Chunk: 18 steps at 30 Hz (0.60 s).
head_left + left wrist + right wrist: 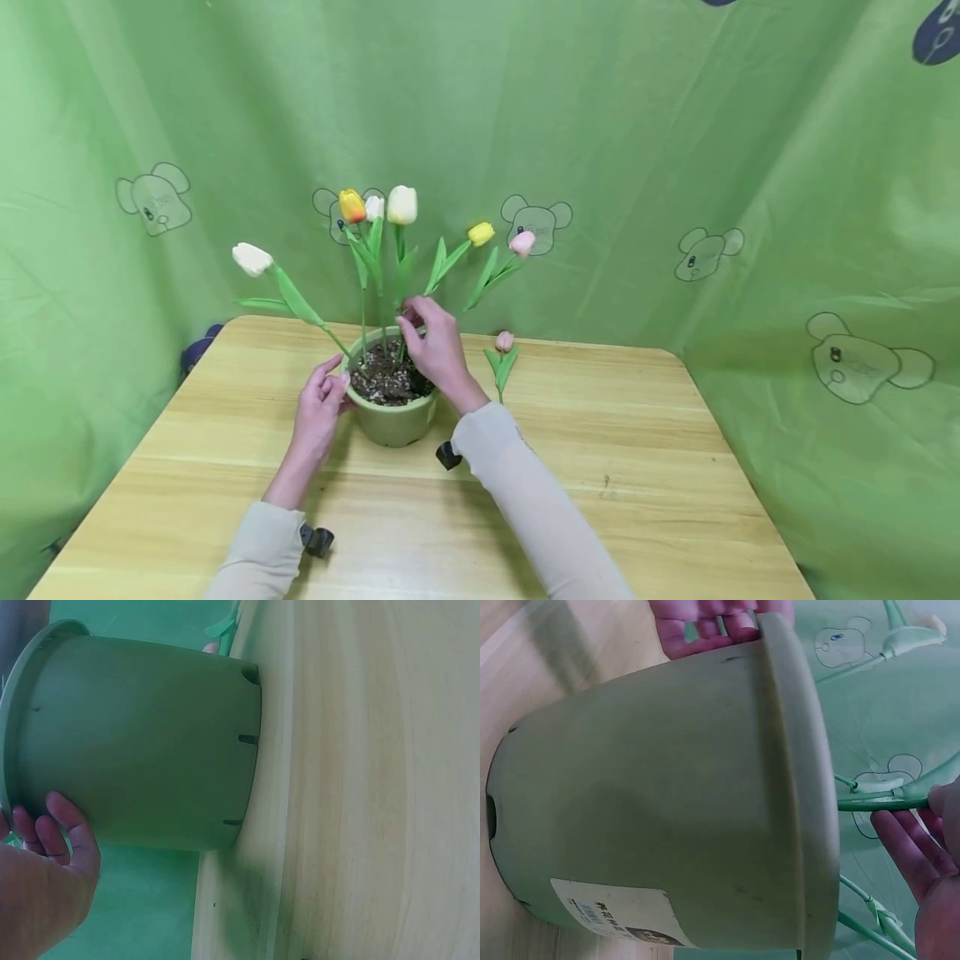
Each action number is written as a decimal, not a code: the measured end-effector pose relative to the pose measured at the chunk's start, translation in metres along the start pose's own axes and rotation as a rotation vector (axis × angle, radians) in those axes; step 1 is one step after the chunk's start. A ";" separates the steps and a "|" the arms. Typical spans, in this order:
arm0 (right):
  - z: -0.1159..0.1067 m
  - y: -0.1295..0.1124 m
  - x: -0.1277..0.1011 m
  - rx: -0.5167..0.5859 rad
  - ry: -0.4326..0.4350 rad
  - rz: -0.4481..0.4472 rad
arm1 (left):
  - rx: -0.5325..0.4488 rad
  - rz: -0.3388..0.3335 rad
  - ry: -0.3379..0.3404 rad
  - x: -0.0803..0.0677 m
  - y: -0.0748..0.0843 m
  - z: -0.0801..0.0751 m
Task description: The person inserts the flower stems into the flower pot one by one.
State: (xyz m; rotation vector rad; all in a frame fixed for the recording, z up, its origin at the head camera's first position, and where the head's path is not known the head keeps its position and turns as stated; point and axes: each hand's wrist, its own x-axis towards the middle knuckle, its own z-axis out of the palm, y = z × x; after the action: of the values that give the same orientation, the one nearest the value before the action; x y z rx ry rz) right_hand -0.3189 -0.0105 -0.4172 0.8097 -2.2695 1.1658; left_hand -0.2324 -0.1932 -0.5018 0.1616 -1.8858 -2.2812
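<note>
A green flower pot (393, 425) filled with dark soil (378, 379) stands on the table. My left hand (321, 408) holds its left rim, fingers against the outer wall in the left wrist view. Above the soil, my right hand (438, 346) pinches a green tulip stem (885, 804) between thumb and fingers; it appears to belong to the large cream tulip (402, 205). Also rising from the pot are an orange-yellow tulip (352, 206), a white one (375, 208), a left-leaning white one (252, 259), a yellow one (481, 233) and a pink one (522, 243).
Another pink tulip (504, 342) lies on the wooden table (615, 467), right of the pot, its stem partly hidden by my right arm. A green curtain (600, 125) with printed animal heads surrounds the table. The pot carries a white label (622, 911).
</note>
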 end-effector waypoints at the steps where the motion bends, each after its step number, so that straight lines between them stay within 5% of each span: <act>1: 0.001 0.000 -0.001 -0.005 -0.007 -0.005 | 0.001 0.001 0.000 0.000 0.000 0.000; 18: 0.007 0.001 -0.007 0.015 -0.043 0.011 | -0.015 0.000 0.005 0.000 0.000 -0.001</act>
State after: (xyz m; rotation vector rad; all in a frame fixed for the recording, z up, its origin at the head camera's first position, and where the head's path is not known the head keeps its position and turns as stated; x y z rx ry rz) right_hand -0.3153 -0.0141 -0.4265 0.8362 -2.3050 1.1822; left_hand -0.2322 -0.1939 -0.5015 0.1652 -1.8664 -2.2920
